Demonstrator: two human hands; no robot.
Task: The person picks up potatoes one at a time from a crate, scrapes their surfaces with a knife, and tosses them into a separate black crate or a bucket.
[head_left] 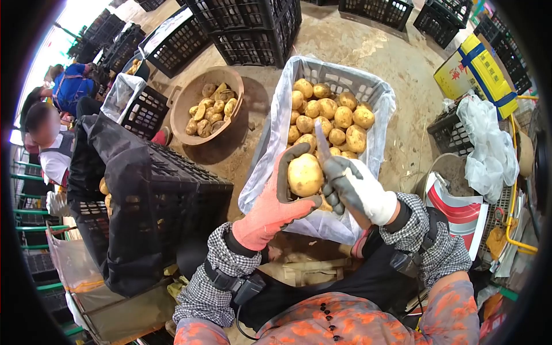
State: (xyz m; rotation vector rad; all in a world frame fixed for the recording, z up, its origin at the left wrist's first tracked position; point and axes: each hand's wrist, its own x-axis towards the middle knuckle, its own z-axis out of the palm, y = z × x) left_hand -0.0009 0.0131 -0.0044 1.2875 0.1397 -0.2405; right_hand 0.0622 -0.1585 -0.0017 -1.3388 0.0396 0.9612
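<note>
My left hand (pixel 275 204), in an orange glove with a grey palm, is closed around a large yellow potato (pixel 305 175), thumb below and fingers along its left side. In a white glove with grey fingers, my right hand (pixel 357 188) grips a knife (pixel 321 138) whose blade points up and away, just right of the potato. Both hands are over the near end of a crate lined with clear plastic (pixel 382 106). Several loose potatoes (pixel 343 117) lie inside it, beyond my hands.
A brown basin (pixel 179 118) with cut and discoloured potatoes stands left of the lined crate. Black crates (pixel 247 31) are stacked at the back. A cloth-draped crate (pixel 135 201) is close on my left. Plastic bags (pixel 489 144) hang at right. People (pixel 72 86) are at far left.
</note>
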